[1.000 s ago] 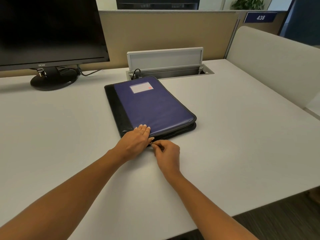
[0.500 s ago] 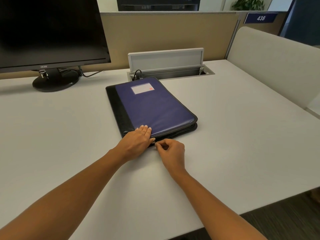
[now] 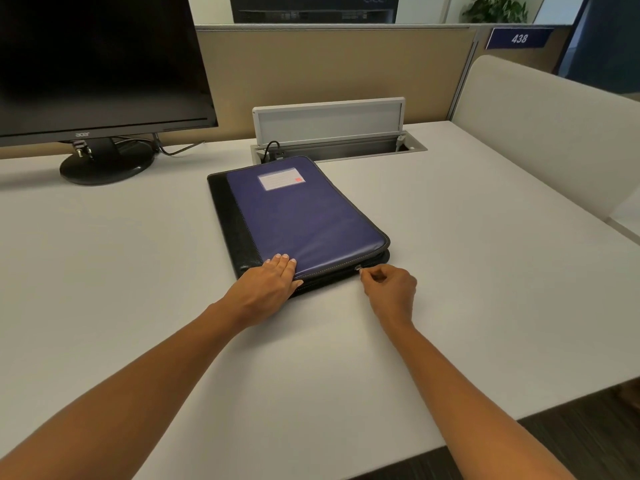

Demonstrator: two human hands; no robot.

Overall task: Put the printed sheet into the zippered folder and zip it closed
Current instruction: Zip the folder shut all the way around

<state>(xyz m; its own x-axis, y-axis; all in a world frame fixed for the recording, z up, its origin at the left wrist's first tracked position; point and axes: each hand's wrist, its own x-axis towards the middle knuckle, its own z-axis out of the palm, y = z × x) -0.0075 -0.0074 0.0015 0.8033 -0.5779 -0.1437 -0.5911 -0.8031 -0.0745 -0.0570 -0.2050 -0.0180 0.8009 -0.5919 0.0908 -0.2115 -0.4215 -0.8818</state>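
Note:
A purple zippered folder (image 3: pixel 304 216) with a black spine and a white label lies closed flat on the white desk (image 3: pixel 485 271). My left hand (image 3: pixel 268 284) rests flat on its near left corner, fingers together, pressing it down. My right hand (image 3: pixel 389 285) pinches the small metal zipper pull (image 3: pixel 357 269) on the folder's near edge, toward the right corner. The printed sheet is not visible.
A black monitor (image 3: pixel 100 64) on a round stand sits at the back left. Behind the folder an open cable hatch (image 3: pixel 332 133) stands with its lid raised. A beige partition (image 3: pixel 540 133) borders the desk's right side.
My right hand has slid the zipper pull to the right along the folder's near edge, away from my left hand. The left hand stays in place.

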